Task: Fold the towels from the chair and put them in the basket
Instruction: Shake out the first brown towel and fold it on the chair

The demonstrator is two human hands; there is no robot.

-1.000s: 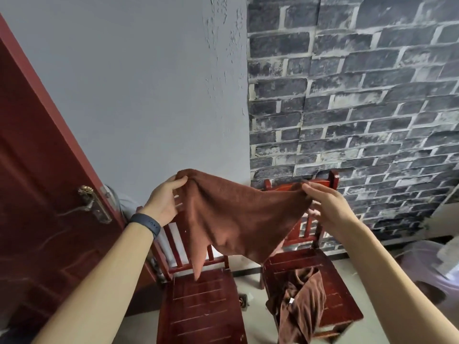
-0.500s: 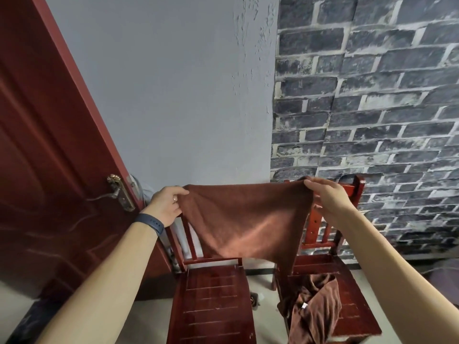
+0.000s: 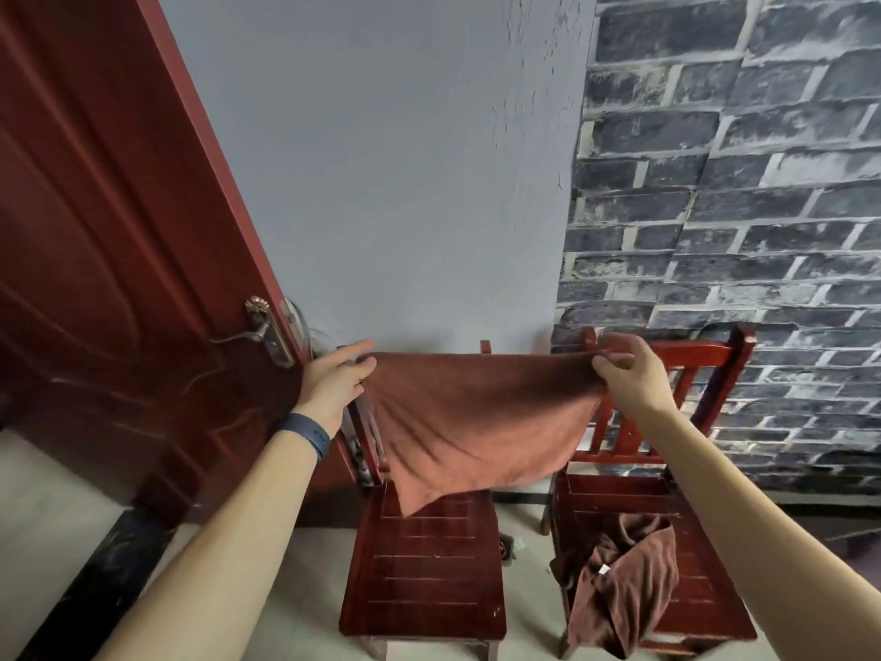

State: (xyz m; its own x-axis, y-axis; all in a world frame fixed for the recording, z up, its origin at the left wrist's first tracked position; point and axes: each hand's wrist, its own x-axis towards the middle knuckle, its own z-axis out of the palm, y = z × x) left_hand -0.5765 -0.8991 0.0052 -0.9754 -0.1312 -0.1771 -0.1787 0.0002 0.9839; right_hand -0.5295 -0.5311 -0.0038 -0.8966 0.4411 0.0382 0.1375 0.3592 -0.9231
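- The left grip pinched the towel at its upper left corner, thumb under and fingers lying long over the hem.
- The right grip pinched the upper right corner between thumb and curled fingertips.
- The towel hung in the air between the two grips, in front of the backs of the two chairs and touching neither grip's arm.
- Its top hem ran side to side, nearly level and drawn almost taut. I judged that hem to be the long axis.
- The cloth fell away from the hem at a slant. The lowest corner pointed down and left, over the rear of the left chair. Whether it brushed the seat, I could not tell.
- A second towel lay crumpled on the right chair, one end spilling over the front edge.
- No basket was in view.
- Risk: each hold was only a small pinch at a corner, so a quick shake or a change of hold could let one corner slip and drop the cloth.
- Risk: the bottom edge hung skewed, so folding from this hang would likely bring the corners together unevenly.
- Risk: lowering it to fold could snag the trailing corner on the left chair's back rails.
- Risk: the crumpled towel looked liable to slide to the floor if the chair was knocked.
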